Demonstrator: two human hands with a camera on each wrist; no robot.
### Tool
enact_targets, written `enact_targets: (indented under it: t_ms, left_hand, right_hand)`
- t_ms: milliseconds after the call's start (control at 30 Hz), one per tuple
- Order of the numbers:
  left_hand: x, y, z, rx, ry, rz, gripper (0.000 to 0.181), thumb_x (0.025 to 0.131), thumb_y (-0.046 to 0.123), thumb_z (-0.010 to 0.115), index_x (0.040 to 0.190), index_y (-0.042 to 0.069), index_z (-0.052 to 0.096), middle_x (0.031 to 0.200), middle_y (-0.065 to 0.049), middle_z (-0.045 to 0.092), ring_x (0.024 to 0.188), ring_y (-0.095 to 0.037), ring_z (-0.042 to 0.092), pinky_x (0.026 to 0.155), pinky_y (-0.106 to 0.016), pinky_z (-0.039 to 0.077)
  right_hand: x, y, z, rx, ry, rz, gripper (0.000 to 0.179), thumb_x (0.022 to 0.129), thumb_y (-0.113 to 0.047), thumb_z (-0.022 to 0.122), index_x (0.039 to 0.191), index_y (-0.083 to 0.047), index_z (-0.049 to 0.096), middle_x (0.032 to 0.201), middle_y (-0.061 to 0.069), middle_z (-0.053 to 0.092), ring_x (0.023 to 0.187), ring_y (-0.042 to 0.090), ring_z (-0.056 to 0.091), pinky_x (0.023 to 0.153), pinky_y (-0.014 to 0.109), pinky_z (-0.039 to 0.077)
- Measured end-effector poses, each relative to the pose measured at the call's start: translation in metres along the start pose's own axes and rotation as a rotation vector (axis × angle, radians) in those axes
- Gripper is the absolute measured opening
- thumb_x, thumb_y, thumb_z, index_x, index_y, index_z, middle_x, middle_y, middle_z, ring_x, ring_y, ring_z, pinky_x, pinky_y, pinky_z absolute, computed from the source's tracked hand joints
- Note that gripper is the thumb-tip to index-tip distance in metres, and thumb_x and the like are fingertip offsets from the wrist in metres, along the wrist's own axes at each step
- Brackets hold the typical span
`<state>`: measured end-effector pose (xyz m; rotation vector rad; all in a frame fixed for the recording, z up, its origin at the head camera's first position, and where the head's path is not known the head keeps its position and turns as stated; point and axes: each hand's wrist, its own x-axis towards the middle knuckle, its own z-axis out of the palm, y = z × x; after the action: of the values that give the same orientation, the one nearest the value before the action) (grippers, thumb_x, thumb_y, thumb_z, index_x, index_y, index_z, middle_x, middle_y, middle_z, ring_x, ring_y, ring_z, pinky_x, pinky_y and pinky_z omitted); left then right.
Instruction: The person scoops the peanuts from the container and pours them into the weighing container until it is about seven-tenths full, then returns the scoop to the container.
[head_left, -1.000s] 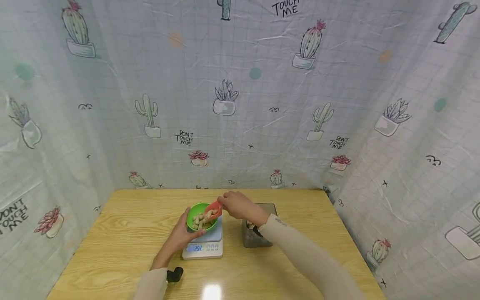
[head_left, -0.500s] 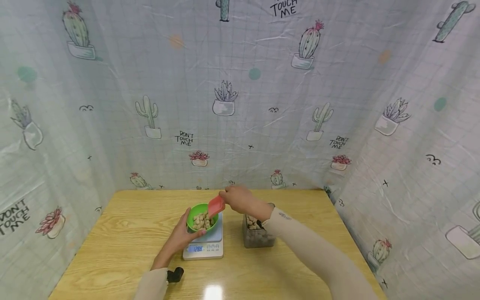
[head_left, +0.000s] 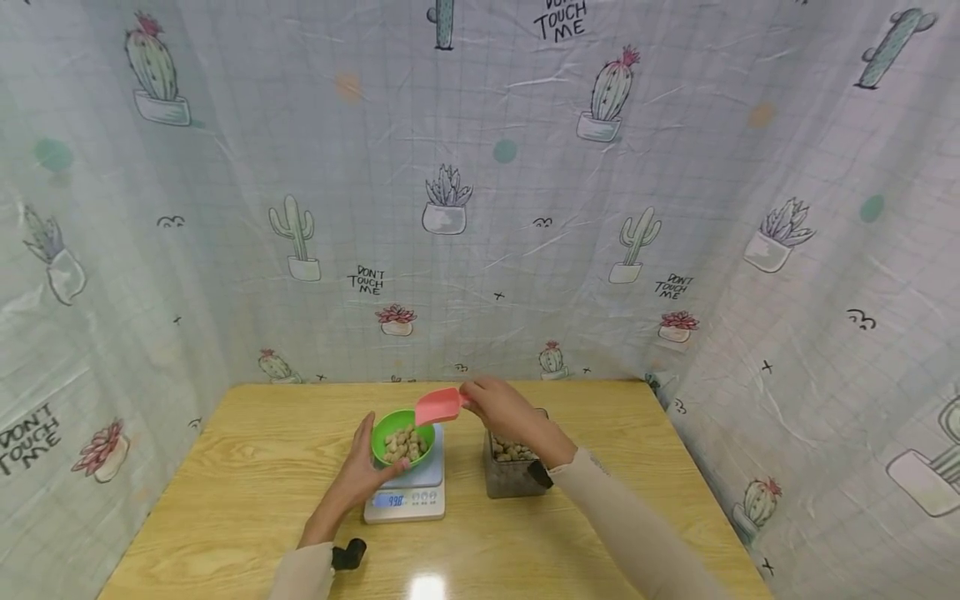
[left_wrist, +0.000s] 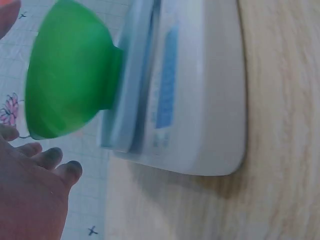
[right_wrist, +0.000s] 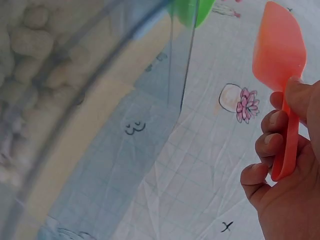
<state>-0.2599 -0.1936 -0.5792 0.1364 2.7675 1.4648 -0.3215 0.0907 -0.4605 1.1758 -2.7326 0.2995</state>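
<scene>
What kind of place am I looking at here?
Perhaps a work booth set up indoors: a cactus-print curtain hangs behind and along both sides of a wooden table, which carries a kitchen scale.

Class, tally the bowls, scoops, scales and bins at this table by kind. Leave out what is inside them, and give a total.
Green bowl: 1
Red scoop: 1
Digital scale: 1
See-through bin: 1
Total: 4
</scene>
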Motion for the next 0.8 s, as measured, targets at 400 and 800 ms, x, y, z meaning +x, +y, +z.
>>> enact_targets:
  t_ms: [400,800]
  left_hand:
    - [-0.007,0.037,-0.009,-0.017,0.071,0.141,0.107,0.085,0.041,0.074,0.159,0.029,-0.002,0.167,-0.009,0.000,0.148,-0.048,0.016,0.108,-0.072,0.025]
    - [-0.002,0.094,0.010,-0.068,-0.027,0.252,0.104,0.085,0.044,0.074,0.159,0.029,0.004,0.167,-0.005,0.003,0.150,-0.044,0.017,0.106,-0.070,0.032]
  right_hand:
    - [-0.032,0.010,-0.004,0.097,0.152,0.031,0.024,0.103,-0.025,0.049,0.120,-0.013,0.061,0.109,0.002,0.068,0.100,0.020,0.064,0.084,0.037,0.052]
    - [-0.075,0.035,-0.023,0.072,0.278,0.053,0.016,0.099,-0.016,0.058,0.114,-0.012,0.062,0.098,0.000,0.066,0.085,0.016,0.060,0.072,0.035,0.048]
